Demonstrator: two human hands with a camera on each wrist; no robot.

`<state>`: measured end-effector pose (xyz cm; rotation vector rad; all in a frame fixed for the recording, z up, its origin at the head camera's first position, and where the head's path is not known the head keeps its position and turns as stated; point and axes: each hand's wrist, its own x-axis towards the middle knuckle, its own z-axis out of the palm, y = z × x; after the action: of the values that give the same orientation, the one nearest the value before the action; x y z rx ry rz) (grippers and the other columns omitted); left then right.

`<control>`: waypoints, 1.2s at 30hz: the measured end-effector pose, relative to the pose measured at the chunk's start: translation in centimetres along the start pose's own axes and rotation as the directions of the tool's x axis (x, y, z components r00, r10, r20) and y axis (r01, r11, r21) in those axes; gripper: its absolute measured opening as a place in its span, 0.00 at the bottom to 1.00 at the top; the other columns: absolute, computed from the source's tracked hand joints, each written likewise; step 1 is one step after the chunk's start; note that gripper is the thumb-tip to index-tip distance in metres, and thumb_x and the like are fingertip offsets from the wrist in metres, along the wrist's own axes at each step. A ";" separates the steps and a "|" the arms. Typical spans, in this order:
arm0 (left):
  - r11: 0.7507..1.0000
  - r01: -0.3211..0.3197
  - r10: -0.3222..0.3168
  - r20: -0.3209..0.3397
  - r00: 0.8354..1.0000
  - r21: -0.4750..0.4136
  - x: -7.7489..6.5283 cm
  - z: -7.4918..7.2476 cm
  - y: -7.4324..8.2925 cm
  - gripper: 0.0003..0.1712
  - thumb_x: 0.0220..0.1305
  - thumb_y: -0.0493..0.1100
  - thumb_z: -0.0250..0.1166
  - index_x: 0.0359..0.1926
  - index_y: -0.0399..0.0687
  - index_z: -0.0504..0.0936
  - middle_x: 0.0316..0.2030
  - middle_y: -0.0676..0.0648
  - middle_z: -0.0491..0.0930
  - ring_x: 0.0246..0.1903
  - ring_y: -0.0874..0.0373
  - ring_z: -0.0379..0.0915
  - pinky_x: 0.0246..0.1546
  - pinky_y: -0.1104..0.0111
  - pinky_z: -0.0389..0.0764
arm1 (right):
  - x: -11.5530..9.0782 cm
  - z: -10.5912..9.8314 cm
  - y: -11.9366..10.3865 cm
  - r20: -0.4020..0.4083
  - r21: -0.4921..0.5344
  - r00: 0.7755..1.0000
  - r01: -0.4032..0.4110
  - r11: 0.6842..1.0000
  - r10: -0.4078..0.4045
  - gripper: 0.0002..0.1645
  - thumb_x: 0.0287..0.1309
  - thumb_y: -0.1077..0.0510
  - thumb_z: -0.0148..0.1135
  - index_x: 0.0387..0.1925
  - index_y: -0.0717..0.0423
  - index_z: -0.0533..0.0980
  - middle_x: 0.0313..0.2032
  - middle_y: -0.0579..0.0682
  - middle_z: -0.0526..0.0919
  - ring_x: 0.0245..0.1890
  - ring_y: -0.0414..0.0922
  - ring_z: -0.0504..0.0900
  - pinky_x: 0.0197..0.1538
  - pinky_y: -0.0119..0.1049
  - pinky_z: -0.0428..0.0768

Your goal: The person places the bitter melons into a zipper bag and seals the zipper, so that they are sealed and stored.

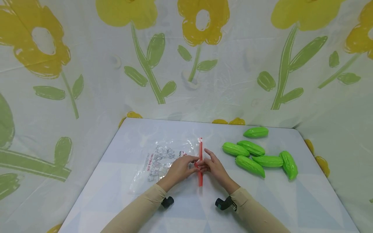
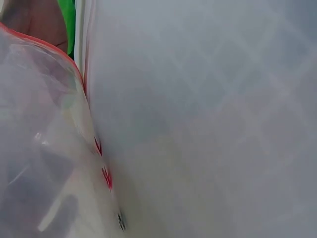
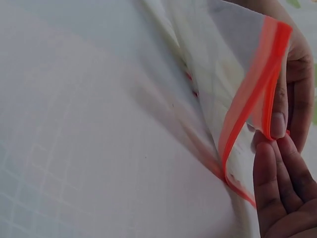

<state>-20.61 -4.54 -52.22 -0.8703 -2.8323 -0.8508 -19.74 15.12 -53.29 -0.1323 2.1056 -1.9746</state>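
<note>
A clear plastic zip bag [image 1: 157,166] with a red zip strip [image 1: 200,179] and printed line drawings lies flat on the table, its opening side facing right. My left hand [image 1: 179,168] pinches the red strip near its middle; in the right wrist view, the thumb of that left hand [image 3: 299,74] presses on the strip. From the other side, my right hand [image 1: 215,168] holds the same edge between its fingertips, with one finger stretched away. The strip [image 3: 247,109] bends outward in that view. The left wrist view shows the bag's side [image 2: 44,124] close up, both palms mostly hidden.
Several glossy green ribbed gourd-like pieces [image 1: 249,166] lie right of my right hand, one [image 1: 255,132] apart near the back edge. The white patterned table [image 1: 314,207] meets flower-printed cloth [image 1: 227,81] behind and at the sides. Black wrist devices [image 1: 222,204] hang below both sleeves.
</note>
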 end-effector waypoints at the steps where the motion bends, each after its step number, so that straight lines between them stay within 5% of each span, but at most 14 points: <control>1: 1.000 -0.001 0.001 -0.004 1.000 0.004 0.0 0.0 0.0 0.25 0.63 0.48 0.74 0.60 0.49 0.84 0.49 0.51 0.86 0.47 0.57 0.82 0.48 0.64 0.84 | 0.0 0.0 0.1 0.000 0.004 1.000 -0.004 1.000 0.004 0.35 0.76 0.60 0.41 0.80 0.59 0.47 0.46 0.63 0.87 0.40 0.48 0.87 0.47 0.37 0.86; 6: 0.999 0.020 -0.020 -0.008 1.000 0.026 0.1 0.1 0.0 0.26 0.63 0.51 0.74 0.60 0.49 0.84 0.50 0.50 0.86 0.48 0.57 0.82 0.48 0.64 0.84 | 0.0 -0.3 0.4 0.004 0.003 1.000 -0.022 1.000 0.022 0.35 0.77 0.59 0.42 0.80 0.58 0.47 0.46 0.63 0.86 0.39 0.49 0.88 0.46 0.40 0.87; 13: 0.996 0.089 -0.089 0.019 0.996 0.000 0.0 -0.1 -0.1 0.36 0.61 0.56 0.75 0.66 0.48 0.78 0.60 0.48 0.81 0.61 0.52 0.76 0.62 0.57 0.78 | 0.0 -0.6 0.9 -0.023 -0.037 1.000 -0.018 0.999 0.017 0.34 0.78 0.60 0.43 0.79 0.58 0.48 0.46 0.64 0.86 0.39 0.53 0.87 0.45 0.43 0.88; 19: 0.990 0.141 -0.139 0.082 0.987 -0.023 0.0 -0.1 -0.2 0.43 0.57 0.58 0.76 0.70 0.48 0.74 0.65 0.47 0.77 0.66 0.49 0.71 0.67 0.54 0.72 | 0.0 -0.6 0.7 -0.123 -0.173 0.992 -0.029 0.984 0.008 0.33 0.75 0.60 0.51 0.76 0.58 0.57 0.43 0.55 0.88 0.33 0.49 0.85 0.38 0.37 0.87; 25: 0.984 0.180 -0.177 0.112 0.978 -0.020 -0.1 0.1 -0.4 0.46 0.56 0.58 0.77 0.72 0.47 0.71 0.67 0.47 0.74 0.69 0.48 0.67 0.70 0.54 0.69 | 0.6 -0.7 0.8 -0.201 -0.367 0.980 -0.061 0.928 -0.015 0.20 0.69 0.61 0.60 0.61 0.58 0.77 0.39 0.50 0.84 0.31 0.44 0.80 0.32 0.33 0.83; 31: 0.982 0.185 -0.182 0.123 0.976 -0.021 -0.1 0.1 -0.5 0.47 0.56 0.59 0.77 0.72 0.47 0.71 0.68 0.47 0.73 0.70 0.48 0.65 0.71 0.55 0.67 | 1.1 -0.7 0.4 -0.183 -0.508 0.982 -0.064 0.859 -0.035 0.14 0.67 0.59 0.64 0.51 0.56 0.84 0.37 0.48 0.83 0.32 0.43 0.77 0.32 0.32 0.81; 36: 0.982 0.188 -0.184 0.126 0.975 -0.020 -0.1 0.0 -0.6 0.48 0.56 0.59 0.77 0.73 0.48 0.70 0.68 0.47 0.73 0.71 0.48 0.64 0.71 0.54 0.66 | 1.3 -0.6 0.1 -0.148 -0.443 0.988 -0.097 0.891 0.034 0.18 0.67 0.52 0.66 0.54 0.56 0.83 0.39 0.47 0.86 0.31 0.43 0.80 0.34 0.33 0.83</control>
<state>-20.81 -5.01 -52.57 -0.6920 -3.0553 -0.8934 -21.15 15.42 -53.52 -0.0072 2.5875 -1.4607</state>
